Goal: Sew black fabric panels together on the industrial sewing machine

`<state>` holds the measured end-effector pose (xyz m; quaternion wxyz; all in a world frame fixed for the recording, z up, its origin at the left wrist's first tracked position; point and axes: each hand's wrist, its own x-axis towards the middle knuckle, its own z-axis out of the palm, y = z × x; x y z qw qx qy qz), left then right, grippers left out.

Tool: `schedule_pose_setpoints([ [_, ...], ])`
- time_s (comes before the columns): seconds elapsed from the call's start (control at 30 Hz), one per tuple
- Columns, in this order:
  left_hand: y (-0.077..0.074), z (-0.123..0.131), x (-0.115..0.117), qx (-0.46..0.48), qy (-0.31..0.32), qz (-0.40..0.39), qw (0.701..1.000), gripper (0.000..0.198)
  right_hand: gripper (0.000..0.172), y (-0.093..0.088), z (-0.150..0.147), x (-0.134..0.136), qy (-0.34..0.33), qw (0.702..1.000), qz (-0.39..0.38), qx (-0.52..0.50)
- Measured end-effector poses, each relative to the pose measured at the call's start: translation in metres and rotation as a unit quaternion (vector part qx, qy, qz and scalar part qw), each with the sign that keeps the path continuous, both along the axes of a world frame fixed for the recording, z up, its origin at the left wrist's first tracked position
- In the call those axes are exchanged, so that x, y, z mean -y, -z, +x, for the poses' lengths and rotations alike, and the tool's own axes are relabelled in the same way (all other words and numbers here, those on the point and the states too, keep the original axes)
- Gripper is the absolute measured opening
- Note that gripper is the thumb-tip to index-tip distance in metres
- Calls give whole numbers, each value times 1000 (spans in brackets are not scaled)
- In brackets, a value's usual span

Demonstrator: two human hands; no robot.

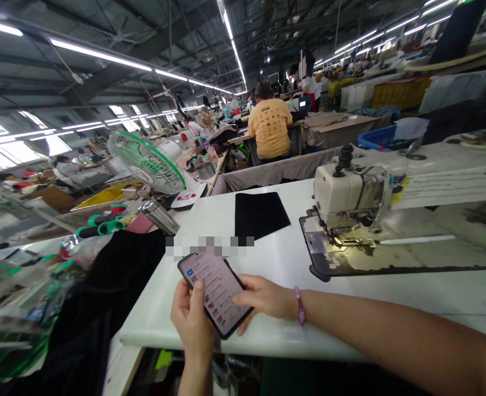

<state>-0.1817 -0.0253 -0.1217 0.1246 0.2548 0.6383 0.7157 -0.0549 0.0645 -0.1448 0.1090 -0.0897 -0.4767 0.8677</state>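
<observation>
A smartphone [216, 294] with a lit screen showing a list is held tilted over the front edge of the white table [267, 264]. My left hand [191, 313] is closed around its left side, thumb on the screen's edge. From the right, my right hand [263, 297] grips the phone's other side, its thumb over the screen and fingers below. The backs of both grips are hidden. Beyond the phone lies a black piece of fabric [261, 214], flat on the table. A sewing machine [345, 192] stands to the right, its needle area lit.
At the left are a steel flask [160, 215], a green-rimmed fan [147, 162], thread spools [106, 225] and black cloth [114, 275] draped over the edge. Ahead sits a person in a yellow shirt [269, 126]. A blue basket [378, 138] stands behind the machine.
</observation>
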Motion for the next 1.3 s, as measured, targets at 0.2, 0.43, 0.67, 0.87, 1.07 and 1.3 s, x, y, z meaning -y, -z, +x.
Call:
schedule_pose_setpoints([
  [0.2,-2,2,-3,-7,-35,-38,999,44,60,0,0,0,-8,1000,6,-5],
  [0.43,-1,1,-2,-42,-14,5,999,29,61,-1,2,-1,-14,1000,12,0],
  [0.67,-2,4,-2,-67,-29,-20,997,29,57,-4,3,-2,-14,1000,8,12],
  [0.87,9,0,-1,-53,-7,14,998,34,67,-3,3,-3,-32,999,24,5],
  [1.07,17,-4,-2,-43,8,35,998,38,71,3,1,-4,-38,999,28,-12],
  [1.3,11,0,-2,-66,6,27,997,36,71,3,0,-4,-37,999,24,-6],
])
